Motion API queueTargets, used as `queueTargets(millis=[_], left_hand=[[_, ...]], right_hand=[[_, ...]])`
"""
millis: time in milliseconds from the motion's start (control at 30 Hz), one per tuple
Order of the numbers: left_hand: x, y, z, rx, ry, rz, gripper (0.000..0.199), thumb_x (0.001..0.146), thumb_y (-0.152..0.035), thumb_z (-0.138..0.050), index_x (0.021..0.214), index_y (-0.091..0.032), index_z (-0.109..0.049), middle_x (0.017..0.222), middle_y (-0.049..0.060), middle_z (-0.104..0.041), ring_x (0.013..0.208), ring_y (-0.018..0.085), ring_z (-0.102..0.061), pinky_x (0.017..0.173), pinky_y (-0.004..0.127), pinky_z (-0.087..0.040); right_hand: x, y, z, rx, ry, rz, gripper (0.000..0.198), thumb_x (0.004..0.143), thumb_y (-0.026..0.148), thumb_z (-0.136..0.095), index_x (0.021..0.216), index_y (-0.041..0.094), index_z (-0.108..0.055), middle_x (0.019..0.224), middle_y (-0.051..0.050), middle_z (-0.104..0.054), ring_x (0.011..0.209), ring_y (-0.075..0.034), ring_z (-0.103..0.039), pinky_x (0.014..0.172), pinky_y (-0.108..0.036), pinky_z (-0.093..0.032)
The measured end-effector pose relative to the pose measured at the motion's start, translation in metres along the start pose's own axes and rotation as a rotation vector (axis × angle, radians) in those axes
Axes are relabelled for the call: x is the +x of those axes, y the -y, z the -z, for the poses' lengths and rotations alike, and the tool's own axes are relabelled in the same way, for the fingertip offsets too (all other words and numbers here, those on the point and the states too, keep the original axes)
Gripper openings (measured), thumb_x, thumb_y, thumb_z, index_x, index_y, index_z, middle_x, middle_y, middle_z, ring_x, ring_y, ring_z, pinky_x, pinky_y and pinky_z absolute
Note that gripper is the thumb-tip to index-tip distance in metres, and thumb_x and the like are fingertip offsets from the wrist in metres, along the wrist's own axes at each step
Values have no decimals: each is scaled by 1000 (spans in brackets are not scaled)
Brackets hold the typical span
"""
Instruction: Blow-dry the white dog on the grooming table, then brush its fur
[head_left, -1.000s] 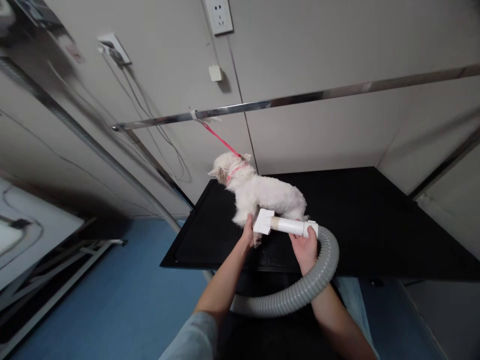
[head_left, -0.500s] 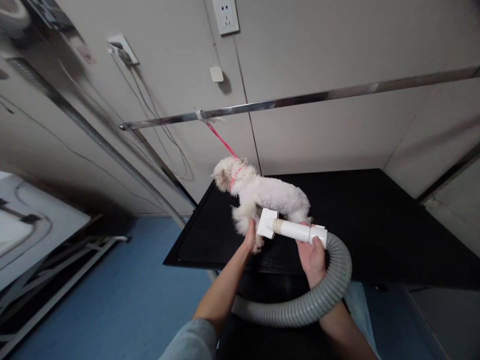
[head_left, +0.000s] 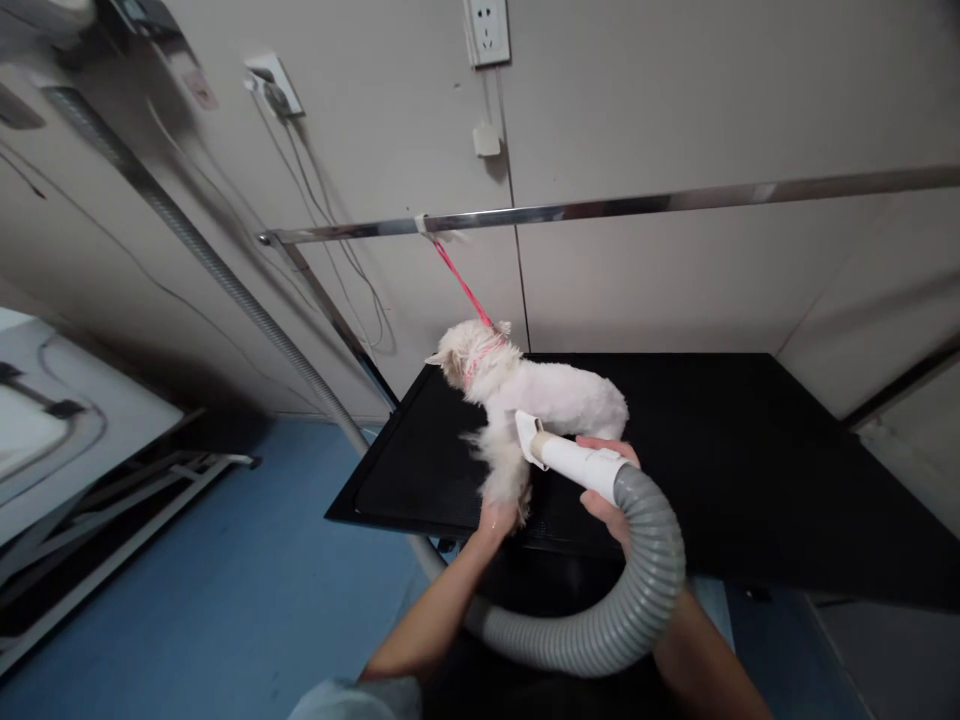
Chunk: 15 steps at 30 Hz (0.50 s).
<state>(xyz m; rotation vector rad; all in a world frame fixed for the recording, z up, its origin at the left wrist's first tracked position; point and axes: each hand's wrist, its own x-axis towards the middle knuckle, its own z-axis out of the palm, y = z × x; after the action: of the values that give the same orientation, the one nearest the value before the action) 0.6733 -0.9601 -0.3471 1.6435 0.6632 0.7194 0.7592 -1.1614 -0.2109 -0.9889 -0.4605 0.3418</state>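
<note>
A small white dog (head_left: 566,392) stands on a black grooming table (head_left: 712,450), its head turned to the left. A pink leash (head_left: 463,283) runs from its neck up to a metal bar. My left hand (head_left: 496,520) is closed around the lower part of a front leg, its fingers partly hidden by fur. My right hand (head_left: 616,490) grips the white dryer nozzle (head_left: 574,460), whose wide flat mouth points at the fur of the front leg and chest. A grey ribbed hose (head_left: 652,560) bends down from the nozzle and back toward the left.
The metal bar (head_left: 600,210) crosses above the table, in front of the wall. Another ribbed hose (head_left: 202,240) slants down at the left. Wall sockets (head_left: 489,30) and hanging cables are behind. A white tub-like unit (head_left: 90,420) on a metal frame stands at the left.
My left hand has moved down to the dog's lower front leg. The nozzle has turned, its mouth now closer to the leg and chest, where the fur is blown aside. The camera view has shifted slightly.
</note>
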Motion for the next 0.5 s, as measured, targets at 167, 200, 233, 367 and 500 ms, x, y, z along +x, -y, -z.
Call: queueTargets(millis=[167, 200, 233, 367, 500], left_hand=[[-35, 16, 16, 67, 3, 97, 51, 70, -46, -82, 115, -23, -71, 147, 17, -62, 148, 39, -44, 128, 57, -24], [-41, 20, 20, 113, 23, 127, 48, 70, -48, -81, 111, -25, -72, 145, 15, -64, 149, 38, -44, 129, 56, -21], [-45, 22, 26, 155, 47, 149, 43, 69, -49, -81, 105, -27, -73, 142, 14, -67, 149, 38, -44, 130, 55, -19], [-48, 25, 55, 266, 45, 164, 38, 61, -53, -80, 89, -28, -73, 133, 12, -73, 150, 41, -41, 131, 52, -16], [-36, 15, 83, 287, -52, 179, 35, 68, -51, -71, 92, -26, -75, 131, 12, -74, 148, 41, -45, 129, 54, -20]], right_hand=[[1, 20, -13, -140, 98, 12, 53, 53, 16, -90, 103, 25, -76, 112, -2, -76, 107, -26, -67, 115, -48, -47], [-1, 23, -13, -155, 26, 28, 52, 56, 17, -89, 106, 25, -76, 115, -1, -75, 109, -26, -67, 116, -47, -46], [-5, 26, -12, -174, -53, 45, 52, 60, 18, -88, 110, 25, -75, 118, -1, -73, 112, -25, -66, 118, -46, -44], [-24, 36, -8, -142, -281, 118, 55, 66, 16, -86, 119, 27, -71, 131, -3, -68, 121, -24, -62, 123, -46, -39], [-36, 33, -9, -104, -128, 57, 52, 66, 15, -86, 115, 25, -72, 127, -5, -71, 119, -27, -63, 120, -50, -42]])
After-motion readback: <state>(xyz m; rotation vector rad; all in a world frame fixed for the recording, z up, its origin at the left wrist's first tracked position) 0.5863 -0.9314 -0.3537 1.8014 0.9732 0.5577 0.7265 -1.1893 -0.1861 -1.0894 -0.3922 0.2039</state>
